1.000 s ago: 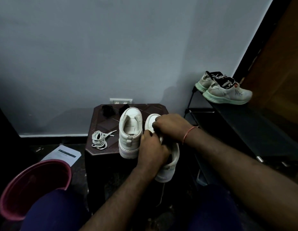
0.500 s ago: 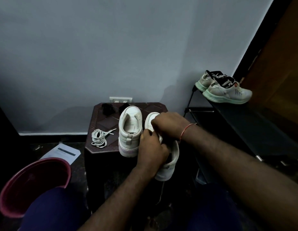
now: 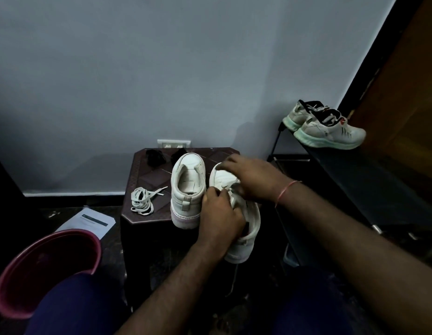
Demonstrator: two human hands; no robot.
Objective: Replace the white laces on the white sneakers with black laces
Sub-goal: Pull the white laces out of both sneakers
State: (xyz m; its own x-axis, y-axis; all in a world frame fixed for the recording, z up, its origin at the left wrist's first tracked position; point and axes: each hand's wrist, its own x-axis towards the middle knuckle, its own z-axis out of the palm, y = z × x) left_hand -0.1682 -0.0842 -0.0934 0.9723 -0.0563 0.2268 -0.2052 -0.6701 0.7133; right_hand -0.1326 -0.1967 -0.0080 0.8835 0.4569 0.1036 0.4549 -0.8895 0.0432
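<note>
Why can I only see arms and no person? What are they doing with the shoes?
The camera sits on a person's head, looking down, so you see only their arms; there is just this one view. On the brown stool are one white sneaker, a loose white lace and black laces. The left hand grips the second sneaker, whose heel sticks out past the stool's edge; the right hand lies over its front. It is dim, so I cannot tell whether that hand pinches its lace.
</note>
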